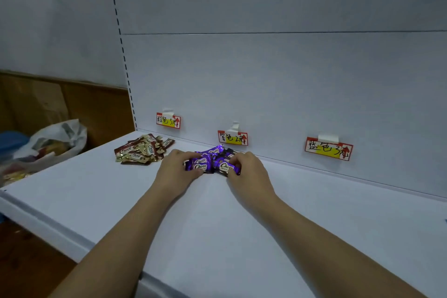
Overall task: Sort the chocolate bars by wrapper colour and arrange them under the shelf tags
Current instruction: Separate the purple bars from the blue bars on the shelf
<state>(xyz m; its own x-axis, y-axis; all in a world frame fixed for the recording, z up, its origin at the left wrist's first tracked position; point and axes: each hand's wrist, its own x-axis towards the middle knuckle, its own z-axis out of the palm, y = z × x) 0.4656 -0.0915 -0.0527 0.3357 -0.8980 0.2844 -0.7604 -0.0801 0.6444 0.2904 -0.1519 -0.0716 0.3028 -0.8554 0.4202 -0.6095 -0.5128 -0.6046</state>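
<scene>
My left hand [177, 167] has its fingers curled onto the left end of the purple bars [211, 160], and my right hand [246, 167] pinches the right end, so the pile sits squeezed between them on the shelf [217, 225] near its back edge, under the middle tag [232, 138]. The brown bars [142, 150] lie heaped towards the back left corner below the left tag [168, 120], while the right tag [328, 149] hangs well apart. A plastic bag [55, 140] sits beyond the left edge.

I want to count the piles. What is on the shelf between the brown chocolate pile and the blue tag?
In the head view, only the purple bars, under the middle tag, with both hands on them. Past them, toward the blue tag, the shelf is bare.
</scene>
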